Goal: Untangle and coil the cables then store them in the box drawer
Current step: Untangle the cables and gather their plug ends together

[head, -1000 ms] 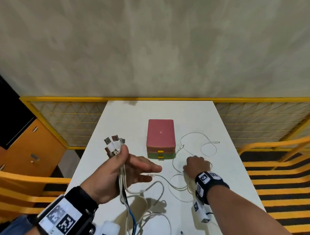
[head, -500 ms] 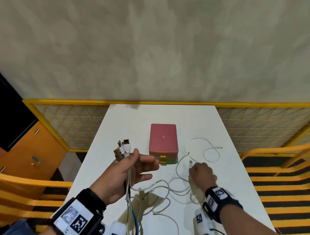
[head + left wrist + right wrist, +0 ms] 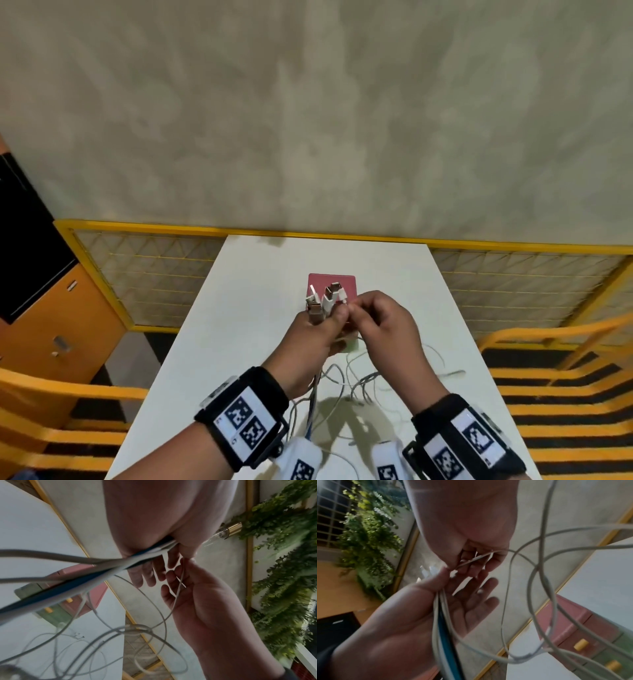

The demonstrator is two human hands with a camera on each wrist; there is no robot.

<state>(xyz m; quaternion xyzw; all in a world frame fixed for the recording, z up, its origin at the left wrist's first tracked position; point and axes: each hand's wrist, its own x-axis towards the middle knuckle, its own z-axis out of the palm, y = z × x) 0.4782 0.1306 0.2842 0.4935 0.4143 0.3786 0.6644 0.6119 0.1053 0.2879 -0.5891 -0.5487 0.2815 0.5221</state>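
My left hand [image 3: 325,320] is raised in front of the pink box [image 3: 330,280] and holds a bundle of cables [image 3: 324,298] between thumb and palm, the plugs sticking up. In the right wrist view its fingers [image 3: 489,582] are spread out straight while the thumb clamps the white and blue cables [image 3: 441,609]. My right hand [image 3: 356,305] meets it from the right and pinches the end of a thin white cable [image 3: 474,559] beside the plugs. Loose loops of cable [image 3: 359,380] trail from both hands down to the table.
The box [image 3: 573,630] has pink and green drawers with yellow knobs [image 3: 581,644], all closed, and stands mid-table [image 3: 239,308]. Yellow mesh railing [image 3: 154,274] runs behind the table, and an orange cabinet [image 3: 51,325] stands to the left. Yellow bars [image 3: 548,342] flank the right.
My right hand has risen off the table with a thin cable end and come up to the left hand. The left hand with its bundle has shifted right, in front of the box.
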